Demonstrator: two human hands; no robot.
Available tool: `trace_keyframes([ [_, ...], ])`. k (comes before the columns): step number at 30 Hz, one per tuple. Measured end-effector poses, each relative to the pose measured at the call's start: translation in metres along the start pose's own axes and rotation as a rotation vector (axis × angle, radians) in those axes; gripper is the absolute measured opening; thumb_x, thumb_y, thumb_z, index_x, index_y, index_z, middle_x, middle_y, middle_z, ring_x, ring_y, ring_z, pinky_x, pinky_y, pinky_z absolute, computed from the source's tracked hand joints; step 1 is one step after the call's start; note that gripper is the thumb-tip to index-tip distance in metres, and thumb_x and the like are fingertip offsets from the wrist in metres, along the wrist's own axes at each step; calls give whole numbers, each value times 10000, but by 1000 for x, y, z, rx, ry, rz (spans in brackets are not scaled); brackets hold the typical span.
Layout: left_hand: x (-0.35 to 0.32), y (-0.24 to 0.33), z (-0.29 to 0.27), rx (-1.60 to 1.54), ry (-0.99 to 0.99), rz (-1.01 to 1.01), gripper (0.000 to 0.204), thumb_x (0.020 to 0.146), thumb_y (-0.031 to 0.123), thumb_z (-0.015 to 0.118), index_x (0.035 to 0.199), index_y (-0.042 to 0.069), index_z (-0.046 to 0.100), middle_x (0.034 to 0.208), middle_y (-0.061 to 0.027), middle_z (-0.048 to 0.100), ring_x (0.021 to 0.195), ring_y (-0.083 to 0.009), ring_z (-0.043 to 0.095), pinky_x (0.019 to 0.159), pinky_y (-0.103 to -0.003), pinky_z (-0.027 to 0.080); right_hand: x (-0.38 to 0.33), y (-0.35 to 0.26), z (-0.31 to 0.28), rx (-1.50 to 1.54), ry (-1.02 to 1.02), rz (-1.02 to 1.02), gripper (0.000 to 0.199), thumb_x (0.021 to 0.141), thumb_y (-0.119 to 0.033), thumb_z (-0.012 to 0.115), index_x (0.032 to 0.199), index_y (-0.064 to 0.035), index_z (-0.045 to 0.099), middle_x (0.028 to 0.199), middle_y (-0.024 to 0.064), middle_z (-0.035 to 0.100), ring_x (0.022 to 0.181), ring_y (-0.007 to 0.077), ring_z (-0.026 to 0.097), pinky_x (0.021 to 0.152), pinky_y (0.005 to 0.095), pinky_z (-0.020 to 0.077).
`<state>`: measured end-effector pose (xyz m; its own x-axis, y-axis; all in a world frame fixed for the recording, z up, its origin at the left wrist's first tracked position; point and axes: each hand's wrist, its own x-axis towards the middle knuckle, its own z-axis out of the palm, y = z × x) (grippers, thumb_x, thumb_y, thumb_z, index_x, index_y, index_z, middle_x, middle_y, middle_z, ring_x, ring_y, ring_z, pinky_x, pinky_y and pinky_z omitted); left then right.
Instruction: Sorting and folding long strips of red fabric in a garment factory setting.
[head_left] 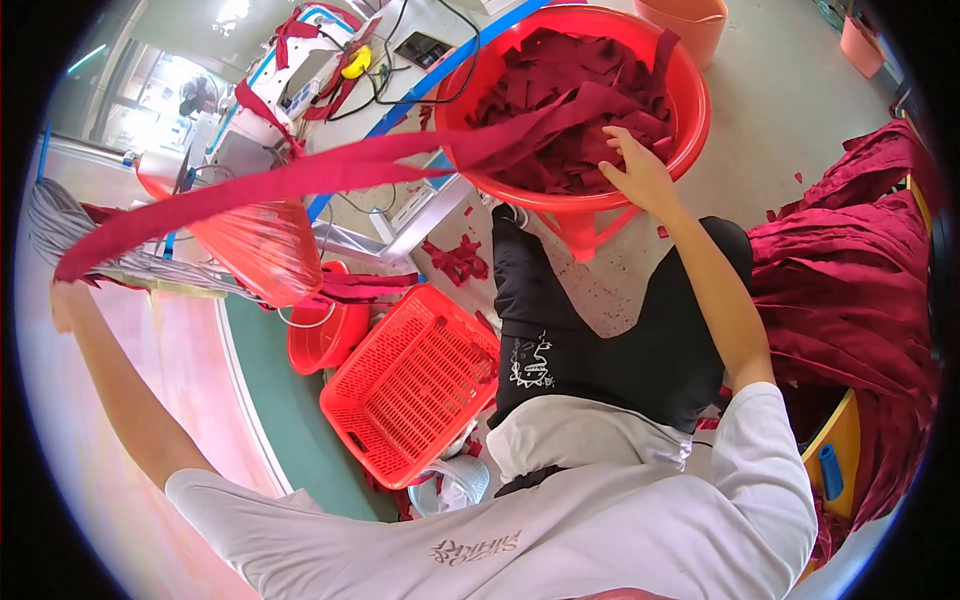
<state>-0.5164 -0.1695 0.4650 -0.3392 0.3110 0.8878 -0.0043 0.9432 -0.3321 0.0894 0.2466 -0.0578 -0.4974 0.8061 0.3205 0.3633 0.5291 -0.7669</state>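
A long dark-red fabric strip [300,172] stretches across the view from far left to the red basin. My left hand [63,305], arm reaching out to the left, grips its end; the fabric hides most of the fingers. At its other end the strip runs double and trails onto a heap of dark-red fabric pieces [560,100] in the round red basin [695,130]. Over the basin's near right side hovers my right hand [642,178], its fingers apart and nothing seen in them. Whether its fingertips touch the fabric I cannot tell.
A table with a machine [320,90] and cables stands at the upper left. Below it are a clear bag [265,245], a red bucket [335,330] and a red plastic basket [410,385]. Dark-red cloth [850,290] is piled at right; scraps [457,262] litter the floor.
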Motion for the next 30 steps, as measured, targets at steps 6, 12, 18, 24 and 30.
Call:
trace_keyframes([
  [6,-24,-73,-13,159,-332,-145,451,825,253,585,1275,222,594,1200,-71,660,1067,-278,651,850,-436,526,2,-9,7,-208,-25,-72,536,843,-215,646,1310,-61,433,1188,182,603,1123,345,572,924,429,466],
  [12,25,-15,11,-1791,-281,-17,414,910,106,549,1311,5,538,1341,-161,528,1208,-268,531,1019,-359,457,1,-87,22,123,-89,-292,342,855,-175,658,1156,-34,576,1133,132,613,1070,294,576,931,378,449],
  [18,-264,221,-285,-2284,-741,210,178,890,28,566,1006,-29,689,1013,-87,699,952,-150,650,899,-279,487,-32,-218,-1,639,-326,-387,766,752,-172,795,1405,-51,415,1401,101,438,1319,203,404,1088,329,316],
  [24,-351,258,-325,-2104,-72,1072,316,708,-35,664,1006,58,711,942,-120,704,852,-302,690,707,-352,546,-86,-211,-11,1056,-395,-217,228,881,-29,649,1098,16,595,967,62,638,906,160,609,795,292,491],
  [30,-350,245,-342,-2409,-503,799,311,692,-46,695,990,43,712,1019,-173,696,923,-290,678,751,-380,540,-125,-160,-20,1268,-297,244,246,984,-211,537,1032,13,625,632,50,594,577,137,608,563,255,466],
])
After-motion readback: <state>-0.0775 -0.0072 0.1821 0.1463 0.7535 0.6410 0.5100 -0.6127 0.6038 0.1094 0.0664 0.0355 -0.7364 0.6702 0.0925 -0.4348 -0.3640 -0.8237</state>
